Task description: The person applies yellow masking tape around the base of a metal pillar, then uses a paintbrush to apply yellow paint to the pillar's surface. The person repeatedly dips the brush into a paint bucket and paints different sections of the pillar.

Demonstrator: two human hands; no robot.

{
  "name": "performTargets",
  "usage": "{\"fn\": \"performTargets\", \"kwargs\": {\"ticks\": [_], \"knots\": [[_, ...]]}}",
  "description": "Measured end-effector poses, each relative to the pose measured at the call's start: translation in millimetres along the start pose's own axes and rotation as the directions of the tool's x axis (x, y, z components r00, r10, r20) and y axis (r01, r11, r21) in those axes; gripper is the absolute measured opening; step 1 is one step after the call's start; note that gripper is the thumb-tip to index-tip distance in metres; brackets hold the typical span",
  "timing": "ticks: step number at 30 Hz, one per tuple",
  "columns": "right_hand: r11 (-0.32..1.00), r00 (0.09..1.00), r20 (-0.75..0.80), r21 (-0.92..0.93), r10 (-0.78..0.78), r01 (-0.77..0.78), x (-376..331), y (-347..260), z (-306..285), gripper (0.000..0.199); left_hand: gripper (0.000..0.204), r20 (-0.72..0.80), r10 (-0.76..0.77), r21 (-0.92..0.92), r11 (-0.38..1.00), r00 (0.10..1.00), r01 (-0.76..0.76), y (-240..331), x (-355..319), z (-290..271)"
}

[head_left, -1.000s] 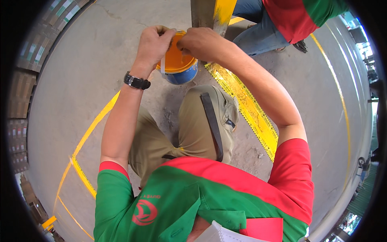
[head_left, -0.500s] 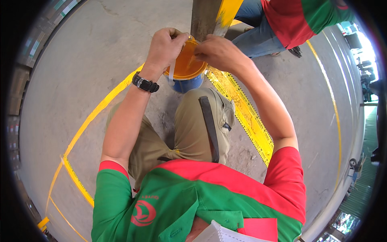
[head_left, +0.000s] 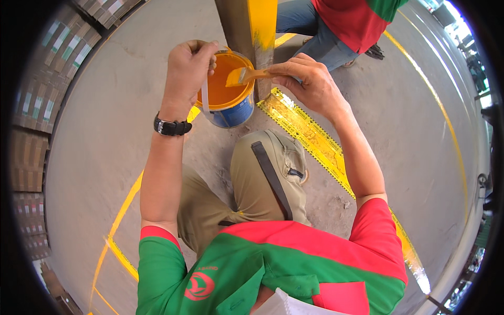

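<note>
At the lower edge lie a white item (head_left: 294,305) and the person's green and red shirt (head_left: 236,262), its short sleeves leaving both forearms bare. Beyond it come khaki trousers (head_left: 265,178), the legs bent, with a dark strap running down the thigh on the right. The left wrist wears a dark watch (head_left: 172,127) with a metal buckle. Past the watch, the left hand (head_left: 185,71) has its fingers closed on the white handle (head_left: 205,97) of a blue bucket (head_left: 233,116), at the left of the rim. The right hand (head_left: 313,84) pinches a paintbrush (head_left: 258,74) by the end of its wooden handle, thumb and fingers pressed together on it. The brush lies across the bucket's right rim, its yellow-coated bristles pointing left over the opening, and orange-yellow colour covers the bucket's inside. Whether the bucket rests on the concrete floor (head_left: 121,121) or hangs from the hand, I cannot tell. To its right, yellow tape (head_left: 328,140) with dark marks borders a yellow strip on the floor. Just behind the bucket stands a post (head_left: 236,29), one face grey-brown, another yellow. Farther off, another person (head_left: 346,23) in blue jeans is partly in view. Stacked cardboard boxes (head_left: 31,107) line the far left, and a yellow line (head_left: 438,107) curves along the right.
</note>
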State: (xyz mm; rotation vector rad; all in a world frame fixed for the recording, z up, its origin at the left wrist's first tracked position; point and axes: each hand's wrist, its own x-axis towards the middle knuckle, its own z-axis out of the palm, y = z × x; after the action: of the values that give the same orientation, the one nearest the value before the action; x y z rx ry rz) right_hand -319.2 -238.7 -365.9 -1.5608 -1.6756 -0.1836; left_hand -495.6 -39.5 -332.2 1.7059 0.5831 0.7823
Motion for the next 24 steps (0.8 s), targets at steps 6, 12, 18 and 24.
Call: {"fn": "performTargets", "kwargs": {"ticks": [6, 12, 18, 24], "knots": [[1.000, 0.985, -0.174, 0.011, -0.006, 0.008, -1, 2, -20, 0.020, 0.024, -0.045, 0.085, 0.047, 0.995, 0.995, -0.083, 35, 17, 3], [0.994, 0.920, -0.379, 0.044, 0.105, -0.095, -12, 21, -43, 0.021, 0.025, -0.013, 0.117, 0.033, 0.993, 0.993, -0.116, 52, 24, 9], [0.984, 0.928, -0.336, -0.013, 0.162, -0.177, -10, 45, -35, 0.022, 0.026, -0.034, 0.073, 0.066, 0.995, 0.997, -0.071, 45, 25, 12], [0.985, 0.912, -0.404, -0.174, -0.067, -0.005, 26, 51, -32, 0.020, 0.026, -0.020, 0.006, 0.129, 0.992, 1.000, -0.004, 9, -3, 2]]}}
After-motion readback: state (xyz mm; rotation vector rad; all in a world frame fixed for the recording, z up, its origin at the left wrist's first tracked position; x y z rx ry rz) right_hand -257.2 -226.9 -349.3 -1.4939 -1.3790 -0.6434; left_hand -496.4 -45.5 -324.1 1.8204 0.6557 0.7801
